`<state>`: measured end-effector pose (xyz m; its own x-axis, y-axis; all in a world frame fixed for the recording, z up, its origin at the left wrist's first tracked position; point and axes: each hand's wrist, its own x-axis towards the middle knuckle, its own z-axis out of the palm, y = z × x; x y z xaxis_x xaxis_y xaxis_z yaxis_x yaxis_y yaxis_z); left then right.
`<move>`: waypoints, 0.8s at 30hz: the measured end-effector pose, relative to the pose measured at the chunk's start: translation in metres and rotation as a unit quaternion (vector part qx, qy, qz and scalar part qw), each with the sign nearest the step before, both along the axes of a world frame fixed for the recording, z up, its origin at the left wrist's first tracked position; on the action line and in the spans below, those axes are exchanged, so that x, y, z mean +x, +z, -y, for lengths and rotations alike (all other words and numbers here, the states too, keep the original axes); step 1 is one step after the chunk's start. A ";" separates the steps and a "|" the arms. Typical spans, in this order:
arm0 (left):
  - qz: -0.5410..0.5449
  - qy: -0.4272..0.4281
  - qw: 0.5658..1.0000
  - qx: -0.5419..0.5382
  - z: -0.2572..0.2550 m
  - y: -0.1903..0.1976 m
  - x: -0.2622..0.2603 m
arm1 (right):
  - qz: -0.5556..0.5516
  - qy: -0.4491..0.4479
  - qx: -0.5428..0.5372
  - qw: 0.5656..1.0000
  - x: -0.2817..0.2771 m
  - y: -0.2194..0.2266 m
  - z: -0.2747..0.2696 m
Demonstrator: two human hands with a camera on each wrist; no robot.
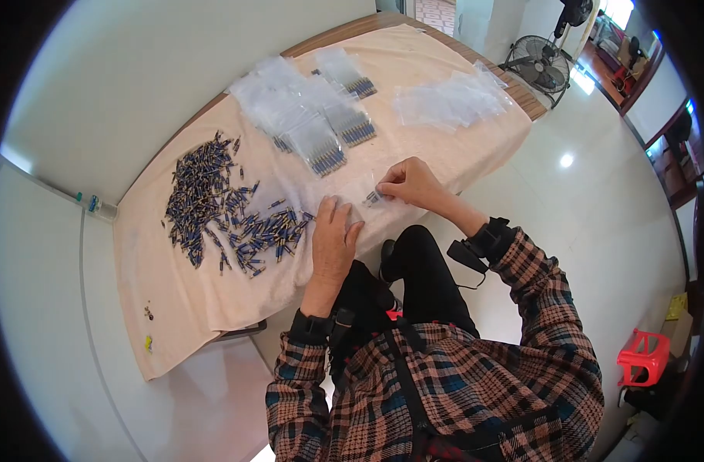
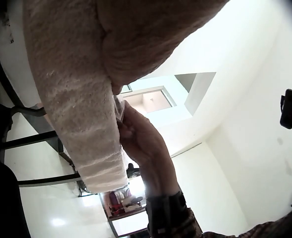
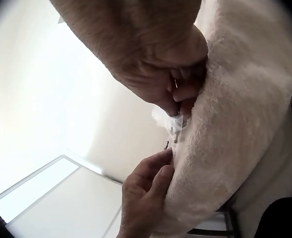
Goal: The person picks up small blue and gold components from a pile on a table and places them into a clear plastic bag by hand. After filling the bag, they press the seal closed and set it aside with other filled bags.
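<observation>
On the towel-covered table, my right hand (image 1: 414,183) has thumb and fingers curled together at a small clear plastic bag (image 3: 176,120), pinching it. A few small blue-and-brass cylinders (image 1: 373,198) show right by those fingertips. My left hand (image 1: 335,242) rests on the towel to the left of the bag, fingers extended and thumb apart. Just left of it spreads a loose group of the same cylinders (image 1: 271,235). In the left wrist view the right hand (image 2: 143,139) appears beyond the towel's edge, its fingertips partly hidden.
A large heap of cylinders (image 1: 202,185) lies at the left. Bags filled with rows of cylinders (image 1: 326,160) are piled at the back, flat bags (image 1: 452,100) at the far right. A standing fan (image 1: 538,61) and red stool (image 1: 643,358) are on the floor.
</observation>
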<state>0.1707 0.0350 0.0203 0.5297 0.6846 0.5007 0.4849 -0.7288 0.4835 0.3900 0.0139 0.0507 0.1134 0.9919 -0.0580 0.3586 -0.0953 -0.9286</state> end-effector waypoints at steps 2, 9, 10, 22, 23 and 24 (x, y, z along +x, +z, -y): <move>-0.001 0.001 1.000 -0.002 0.000 0.001 0.000 | 0.001 0.007 0.002 1.000 -0.001 0.001 0.002; 0.004 -0.014 1.000 -0.018 0.000 0.000 -0.002 | 0.019 0.030 0.064 0.997 -0.001 -0.009 0.002; 0.002 -0.012 1.000 -0.017 0.000 -0.001 -0.002 | 0.046 0.037 0.093 0.994 0.000 -0.011 0.002; -0.004 -0.007 1.000 -0.018 0.000 0.001 0.000 | 0.210 0.130 0.152 0.957 0.008 -0.006 -0.001; -0.014 -0.006 1.000 -0.014 0.000 0.001 0.000 | 0.210 0.131 0.152 0.957 0.008 -0.006 0.000; -0.024 -0.004 1.000 -0.010 0.001 0.001 0.000 | 0.210 0.131 0.156 0.956 0.007 -0.007 0.000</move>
